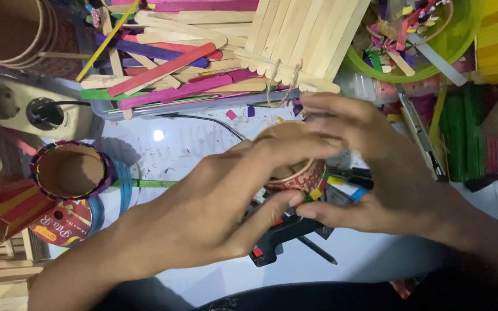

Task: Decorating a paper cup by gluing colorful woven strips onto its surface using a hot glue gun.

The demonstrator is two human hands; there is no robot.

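- Cardboard ring (295, 173), round and brown with coloured stick pieces on its wall, is held just above the white table (162, 144), near its middle.
- It is enclosed by the left hand (203, 213), curled from the near side, thumb low and fingers over the rim.
- It is met by the right hand (376, 173) from the far side, half closed, fingertips on top.
- For a clean result, even pressure is probably needed, so the wall is not crushed.
- A black glue gun (278, 236) is seen directly under the hands.
- Loose craft sticks (168, 69) are piled at the far edge.
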